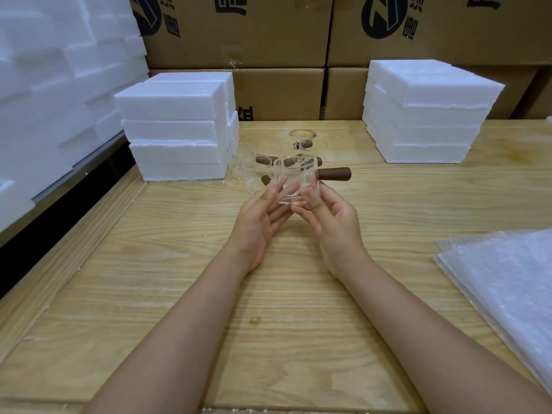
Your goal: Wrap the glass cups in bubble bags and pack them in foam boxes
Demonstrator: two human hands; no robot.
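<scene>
The person is holding a clear glass cup [294,180] with a stubby brown wooden handle [333,173] just above the middle of the pale wood-grain bench [179,264], between both hands. The left hand [260,222] is lying against the cup's left wall with its fingers fairly straight, steadying it rather than gripping. The right hand [331,222] is pinching the cup's right side and base between thumb and curled fingers, just under the handle, which is pointing out to the right.

The cup is probably light and rigid, but it is thin-walled and brittle. Its smooth glass is likely to be slippery against bare skin. The handle is putting weight off to one side, so the safest hold is probably around the body with support under the base, keeping pressure off the rim.

More clear glass cups of the same kind [254,171] are standing clustered on the bench just behind the held one, near the foot of the left stack. How many there are is hard to tell through the glass.

A pile of flat translucent bubble bags [507,282] is lying at the bench's right edge, well apart from the hands. Two stacks of white foam boxes are standing at the back, one on the left [176,130] and one on the right [427,115].

Brown printed cardboard cartons [239,34] are forming a wall behind the bench. A taller bank of white foam blocks [44,85] is rising beyond its left edge.
</scene>
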